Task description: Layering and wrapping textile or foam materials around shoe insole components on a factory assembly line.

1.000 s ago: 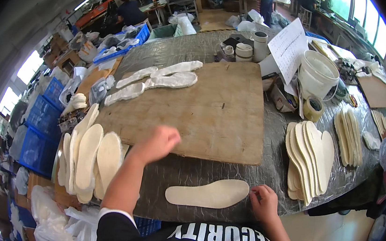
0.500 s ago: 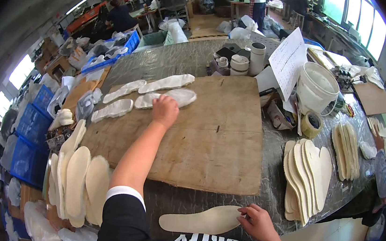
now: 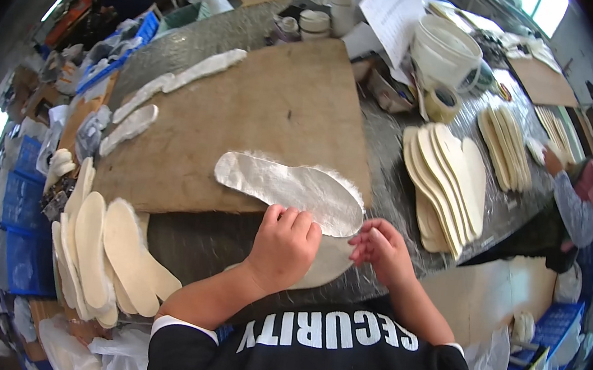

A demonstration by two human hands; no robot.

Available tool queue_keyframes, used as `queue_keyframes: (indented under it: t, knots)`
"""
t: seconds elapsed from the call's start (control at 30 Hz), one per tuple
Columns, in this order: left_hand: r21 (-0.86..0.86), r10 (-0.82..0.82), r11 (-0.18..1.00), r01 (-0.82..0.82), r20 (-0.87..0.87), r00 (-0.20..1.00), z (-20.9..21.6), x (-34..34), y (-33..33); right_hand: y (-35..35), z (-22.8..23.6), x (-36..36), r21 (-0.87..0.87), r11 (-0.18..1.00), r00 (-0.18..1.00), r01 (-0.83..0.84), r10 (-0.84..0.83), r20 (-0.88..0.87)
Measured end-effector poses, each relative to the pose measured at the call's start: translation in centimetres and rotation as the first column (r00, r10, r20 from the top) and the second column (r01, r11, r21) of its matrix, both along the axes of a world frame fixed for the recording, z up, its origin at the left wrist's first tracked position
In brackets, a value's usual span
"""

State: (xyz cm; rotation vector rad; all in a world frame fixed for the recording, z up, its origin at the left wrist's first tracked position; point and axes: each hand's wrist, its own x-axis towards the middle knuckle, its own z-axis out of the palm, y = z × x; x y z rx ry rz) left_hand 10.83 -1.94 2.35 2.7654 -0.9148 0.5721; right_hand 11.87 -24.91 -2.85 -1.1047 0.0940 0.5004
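Note:
My left hand (image 3: 283,247) is closed on the near edge of a silver-faced insole (image 3: 296,186) with a fluffy white rim. The insole is raised over the front edge of the brown board. My right hand (image 3: 385,253) is beside the insole's right end, fingers loosely curled and apart, with nothing visible between them. Whether its fingertips touch the rim I cannot tell. Under the silver insole lies a plain cream insole (image 3: 330,264), partly covered by it and by my left hand. Three white fluffy insoles (image 3: 204,70) lie at the board's far left.
The brown board (image 3: 287,133) lies on a plastic-covered table. Cream insoles are piled at the left (image 3: 91,250) and fanned in a stack at the right (image 3: 448,186). A white bucket (image 3: 444,52) and a tape roll (image 3: 442,103) stand behind. Another person's arm (image 3: 576,207) shows at the far right.
My left hand has brought the insole from the far side of the board toward me, its silver face now showing. My right hand has let go of the cream insole. The view has tilted down.

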Motion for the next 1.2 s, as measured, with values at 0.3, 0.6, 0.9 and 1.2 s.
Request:
queue_keyframes:
  t: [0.3,0.6,0.9,1.2]
  knots:
    - [-0.277,-0.097,0.957,0.09,-0.009,0.995,-4.1,-5.6,0.0,-0.7,0.2,0.8,-0.057,0.985,0.987,0.161,-0.159,0.033]
    - [-0.116,0.023,0.99,-0.084,-0.454,0.891,-7.0,-12.5,3.8,-6.2,-1.9,-2.9,-0.051,0.991,0.982,0.123,-0.129,-0.139]
    - [-0.233,0.017,0.947,-0.223,-0.654,0.756,-2.9,-15.8,9.8,-8.5,-3.7,-4.0,-0.526,0.791,0.944,0.313,-0.197,0.266]
    - [-0.612,-0.804,0.011,-0.791,-0.476,0.357,-3.3,-15.1,8.1,-8.6,-3.6,-2.9,-0.654,0.607,0.751,0.451,0.138,0.645]
